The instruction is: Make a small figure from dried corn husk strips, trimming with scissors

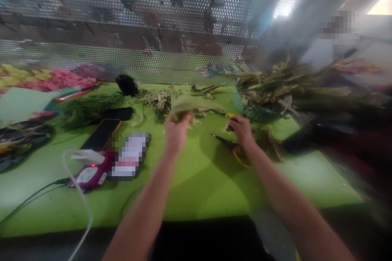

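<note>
L hand (pixel 178 128): fingers closed on leaf strip (pixel 194 105). R hand (pixel 242 129): curled, hold unclear. Poss. nick if lowered onto scissors (pixel 226 141).

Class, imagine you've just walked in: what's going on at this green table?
A person works at the green table with both bare hands. The left hand holds a blurred, pale green leafy strip; the right hand pinches a small pale piece, too blurred to name. Scissors lie beside the right wrist, and a perforated basket heaped with dry-looking leaves stands beyond it.
</note>
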Available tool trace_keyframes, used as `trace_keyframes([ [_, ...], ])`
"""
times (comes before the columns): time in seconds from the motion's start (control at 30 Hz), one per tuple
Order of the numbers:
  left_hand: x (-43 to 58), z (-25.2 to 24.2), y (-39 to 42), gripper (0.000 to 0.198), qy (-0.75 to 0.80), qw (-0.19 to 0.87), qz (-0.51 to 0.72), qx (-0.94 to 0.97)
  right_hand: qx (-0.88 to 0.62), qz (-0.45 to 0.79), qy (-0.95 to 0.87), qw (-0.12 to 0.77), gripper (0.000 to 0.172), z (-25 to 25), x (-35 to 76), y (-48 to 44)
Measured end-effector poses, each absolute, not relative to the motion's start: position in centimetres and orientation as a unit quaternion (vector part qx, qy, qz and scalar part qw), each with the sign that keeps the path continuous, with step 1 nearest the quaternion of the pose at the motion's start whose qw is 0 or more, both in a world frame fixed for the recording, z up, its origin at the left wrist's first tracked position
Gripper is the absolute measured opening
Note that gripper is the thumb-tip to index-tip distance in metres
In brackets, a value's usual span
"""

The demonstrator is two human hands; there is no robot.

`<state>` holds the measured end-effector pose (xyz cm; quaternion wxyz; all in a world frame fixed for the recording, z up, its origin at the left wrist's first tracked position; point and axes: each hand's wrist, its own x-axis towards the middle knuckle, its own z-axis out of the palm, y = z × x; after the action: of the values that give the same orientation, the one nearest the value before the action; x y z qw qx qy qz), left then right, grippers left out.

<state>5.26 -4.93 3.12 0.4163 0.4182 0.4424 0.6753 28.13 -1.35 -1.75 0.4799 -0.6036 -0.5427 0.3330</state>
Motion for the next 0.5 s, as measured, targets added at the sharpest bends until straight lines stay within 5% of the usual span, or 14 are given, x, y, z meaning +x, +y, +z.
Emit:
trace_keyframes([
  [0.1, 1.7, 4.3, -3.2, 0.024, 0.453, 0.281, 0.815, 0.226, -0.606, 0.371, -0.493, 0.503, 0.023, -1.6, 28.5, -0.8],
  [0.23, -1.0, 4.7, -1.7, 0.027, 0.417, 0.283, 0.849, 0.162, -0.589, 0.428, -0.470, 0.499, 0.032, -1.3, 28.0, -1.1],
  [0.37, -0.3, 3.8, -1.4, 0.026, 0.469, 0.304, 0.810, 0.178, -0.557, 0.466, -0.472, 0.500, 0.033, -0.4, 27.2, -1.9],
  [0.5, 3.4, 1.9, -2.4, 0.030, 0.582, 0.403, 0.643, 0.292, -0.525, 0.474, -0.512, 0.487, 0.031, 0.8, 26.2, -3.1],
])
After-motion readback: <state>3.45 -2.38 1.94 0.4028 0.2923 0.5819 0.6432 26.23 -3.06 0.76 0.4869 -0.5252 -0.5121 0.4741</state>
